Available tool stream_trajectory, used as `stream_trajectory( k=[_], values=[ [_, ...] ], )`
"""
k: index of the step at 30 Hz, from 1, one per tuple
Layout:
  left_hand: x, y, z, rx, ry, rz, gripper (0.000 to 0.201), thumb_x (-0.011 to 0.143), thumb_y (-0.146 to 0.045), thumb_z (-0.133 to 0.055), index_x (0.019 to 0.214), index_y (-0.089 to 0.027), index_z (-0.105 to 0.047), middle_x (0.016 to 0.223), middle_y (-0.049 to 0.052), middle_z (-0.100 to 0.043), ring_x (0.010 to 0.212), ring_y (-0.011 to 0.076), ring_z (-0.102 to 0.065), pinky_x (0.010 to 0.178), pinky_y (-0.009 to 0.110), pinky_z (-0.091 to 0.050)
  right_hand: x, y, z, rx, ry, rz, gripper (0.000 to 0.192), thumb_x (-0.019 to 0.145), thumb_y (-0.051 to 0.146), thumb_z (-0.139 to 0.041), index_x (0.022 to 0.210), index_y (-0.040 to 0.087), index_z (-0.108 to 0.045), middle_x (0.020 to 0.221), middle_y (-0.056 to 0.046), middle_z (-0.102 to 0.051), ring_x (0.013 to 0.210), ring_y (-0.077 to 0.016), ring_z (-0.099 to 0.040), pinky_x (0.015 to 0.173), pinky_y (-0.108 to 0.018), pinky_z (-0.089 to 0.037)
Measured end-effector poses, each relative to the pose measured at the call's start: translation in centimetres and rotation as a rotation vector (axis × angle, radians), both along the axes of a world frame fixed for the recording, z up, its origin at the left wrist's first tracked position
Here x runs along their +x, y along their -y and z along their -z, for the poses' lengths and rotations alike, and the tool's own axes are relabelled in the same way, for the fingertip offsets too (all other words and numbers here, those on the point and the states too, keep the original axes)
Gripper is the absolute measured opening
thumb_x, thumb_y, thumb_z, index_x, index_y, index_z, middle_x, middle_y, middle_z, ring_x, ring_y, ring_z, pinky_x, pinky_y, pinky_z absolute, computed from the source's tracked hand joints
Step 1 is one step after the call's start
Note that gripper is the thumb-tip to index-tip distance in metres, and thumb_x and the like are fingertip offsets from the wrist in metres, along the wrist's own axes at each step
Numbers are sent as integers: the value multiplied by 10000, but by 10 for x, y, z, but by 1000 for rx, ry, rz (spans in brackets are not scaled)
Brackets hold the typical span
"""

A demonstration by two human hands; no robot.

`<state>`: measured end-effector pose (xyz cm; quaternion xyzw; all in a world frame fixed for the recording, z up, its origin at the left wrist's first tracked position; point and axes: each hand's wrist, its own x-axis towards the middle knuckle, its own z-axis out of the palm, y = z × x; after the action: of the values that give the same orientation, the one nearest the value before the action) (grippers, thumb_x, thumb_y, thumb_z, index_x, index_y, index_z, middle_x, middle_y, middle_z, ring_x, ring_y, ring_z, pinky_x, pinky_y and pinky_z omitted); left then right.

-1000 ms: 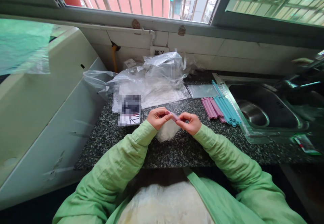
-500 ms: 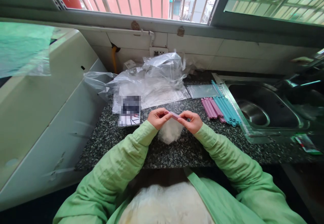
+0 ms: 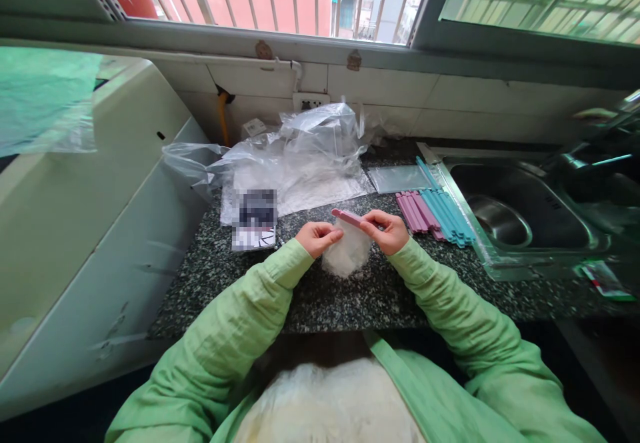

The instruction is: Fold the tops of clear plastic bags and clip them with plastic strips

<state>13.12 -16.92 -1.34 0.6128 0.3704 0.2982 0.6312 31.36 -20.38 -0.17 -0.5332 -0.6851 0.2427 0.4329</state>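
Observation:
My right hand (image 3: 387, 231) pinches one end of a pink bag sealing clip (image 3: 347, 215), which points out to the left. Below the clip hangs a small clear plastic bag (image 3: 347, 256) with whitish, hard-to-make-out contents. My left hand (image 3: 316, 237) is closed, thumb against fingers, at the bag's upper left edge and just off the clip's free end. To the right on the speckled counter (image 3: 320, 309) lie several pink clips (image 3: 416, 213) and several blue clips (image 3: 447, 217) side by side.
Crumpled clear plastic bags (image 3: 320, 143) spread along the back of the counter. A blurred-out dark and white item (image 3: 255, 219) lies left of my hands. A flat clear packet (image 3: 400, 179) sits beside the clips, near the steel sink (image 3: 540, 229). A pale appliance (image 3: 135, 129) borders the left.
My left hand has let go of the pink clip and moved down to the bag's edge. The right hand, with clip and bag, has shifted slightly right, and more of the clip shows.

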Motion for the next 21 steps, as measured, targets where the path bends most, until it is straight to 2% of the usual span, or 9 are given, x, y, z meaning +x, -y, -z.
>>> stream_trajectory(
  k=[10, 17, 21],
  values=[
    [1, 0, 2, 53, -25, -20, 432, 541, -529, -620, 478, -119, -499, 431, -53, -347, 442, 47, -290, 441, 204, -210, -1, -1, 0, 38, 12, 35, 277, 753, 394, -527, 681, 137, -600, 625, -25, -562, 582, -111, -486, 552, -240, -385],
    [2, 3, 0, -4, -24, -22, 461, 509, -562, -635, 492, -117, -517, 428, -48, -386, 439, 49, -314, 429, 197, -228, 0, -1, -1, -16, -24, 27, 315, 743, 431, -524, 690, 131, -607, 612, -25, -558, 553, -106, -464, 528, -243, -376],
    [2, 3, -2, -16, -38, -29, 466, 493, -566, -647, 489, -119, -514, 413, -57, -362, 421, 41, -291, 419, 194, -209, 2, -2, 1, -21, -86, 66, 307, 731, 434, -538, 691, 138, -607, 604, -16, -553, 534, -96, -444, 495, -230, -356]
  ],
)
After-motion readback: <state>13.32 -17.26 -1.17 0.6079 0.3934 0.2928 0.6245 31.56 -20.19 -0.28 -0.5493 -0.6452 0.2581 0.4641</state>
